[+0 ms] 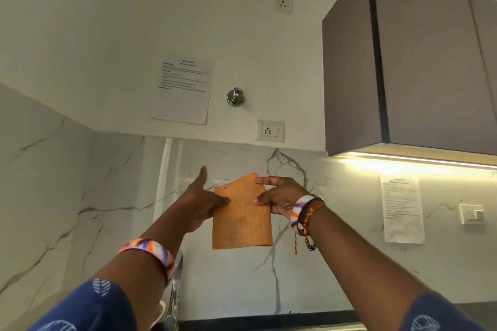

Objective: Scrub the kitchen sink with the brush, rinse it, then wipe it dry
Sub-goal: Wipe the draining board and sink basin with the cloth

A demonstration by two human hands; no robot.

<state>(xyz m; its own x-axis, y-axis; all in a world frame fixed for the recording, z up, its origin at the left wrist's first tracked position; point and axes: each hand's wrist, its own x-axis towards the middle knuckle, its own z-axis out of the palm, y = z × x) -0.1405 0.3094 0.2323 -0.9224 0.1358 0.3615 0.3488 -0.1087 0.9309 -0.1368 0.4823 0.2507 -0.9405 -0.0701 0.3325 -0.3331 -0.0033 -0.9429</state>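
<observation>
1. The white marble-veined backsplash wall [80, 196] fills most of what I can see from here, with the grey flat-fronted wall cabinet [419, 62] hanging over it on the right and a lit strip glowing beneath.
2. The sink itself sits below the edge of sight. Only the shiny chrome tap [176, 293] pokes up at the bottom, so I cannot tell whether the basin is scrubbed, rinsed or wet.
3. Two printed paper sheets are stuck to the wall, one up high [185, 90] and one under the cabinet [402, 208].
4. The orange rectangular cleaning cloth [242, 220] is held up in front of the backsplash, hanging flat and spread.
5. The right hand [282, 200] pinches the cloth's upper right edge between thumb and fingers.
6. The left hand [200, 203] has its fingers straight, a fingertip touching the cloth's left edge, gripping nothing.
7. No brush is visible. My guess is that scrubbing and rinsing are over and the drying wipe is about to begin.
</observation>
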